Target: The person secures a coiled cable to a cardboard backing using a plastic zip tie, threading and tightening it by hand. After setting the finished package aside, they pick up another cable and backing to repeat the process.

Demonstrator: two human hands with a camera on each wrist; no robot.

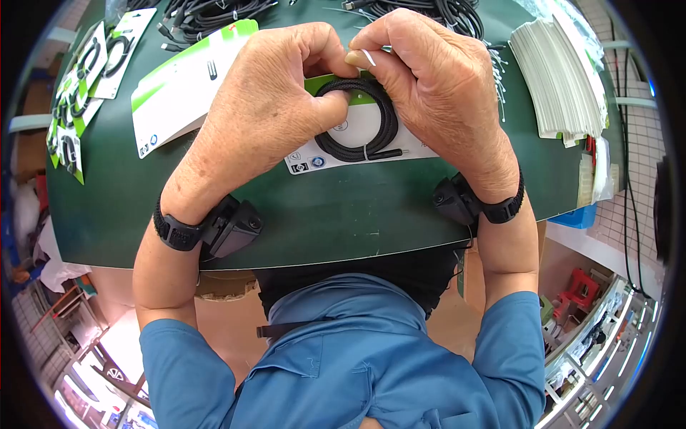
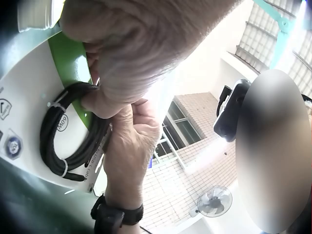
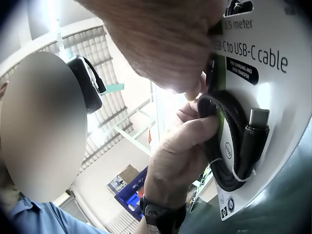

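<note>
A coiled black braided cable (image 1: 389, 121) lies against a white and green packaging card (image 1: 336, 164). My left hand (image 1: 264, 96) grips the card and coil at the upper left, its thumb pressing inside the loop. Above the coil, my right hand (image 1: 446, 93) pinches a thin white tie (image 1: 369, 58) between thumb and forefinger. Small ties also bind the coil lower down. The right wrist view shows a metal USB-C plug (image 3: 258, 117) in front of the card, whose print reads USB-C cable. The fingers of both hands hide the coil's top.
A stack of printed cards (image 1: 182, 86) lies left of my hands, with finished-looking cable packs (image 1: 89, 68) beyond it. Black cables (image 1: 214, 18) heap at the back. White ties (image 1: 499, 79) and a tall card stack (image 1: 557, 79) sit to the right on the green table (image 1: 343, 214).
</note>
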